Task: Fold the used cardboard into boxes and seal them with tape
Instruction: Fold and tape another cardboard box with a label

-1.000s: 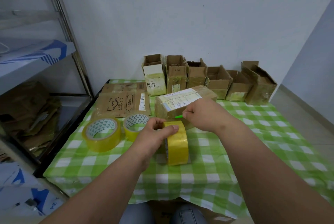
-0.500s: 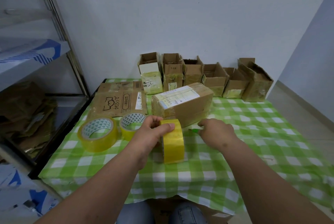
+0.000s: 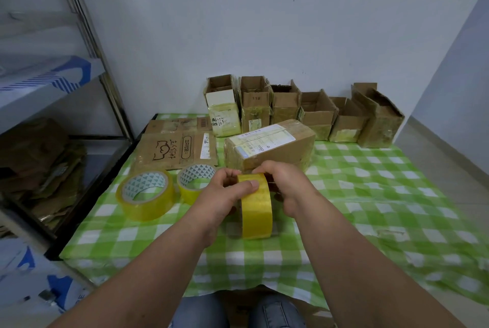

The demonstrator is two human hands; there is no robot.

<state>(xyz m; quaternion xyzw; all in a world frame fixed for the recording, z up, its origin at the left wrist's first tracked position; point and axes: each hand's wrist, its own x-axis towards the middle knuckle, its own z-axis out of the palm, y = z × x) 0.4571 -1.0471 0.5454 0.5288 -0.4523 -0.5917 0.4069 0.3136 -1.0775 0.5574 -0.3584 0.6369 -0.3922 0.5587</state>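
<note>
Both hands' fingertips behind tape roll (image 3: 257, 208)

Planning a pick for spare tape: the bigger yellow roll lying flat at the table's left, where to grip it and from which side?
Come from above. The large yellow tape roll lies flat on the green checked tablecloth with its core hole facing up, so pinch one wall, a finger inside the core and a thumb outside. Use the left wall; the smaller yellow tape roll sits close on its right.

tape roll's (image 3: 256, 211) far side hidden

Yellow tape roll (image 3: 257, 208) upright before taped box (image 3: 270, 146)
</note>
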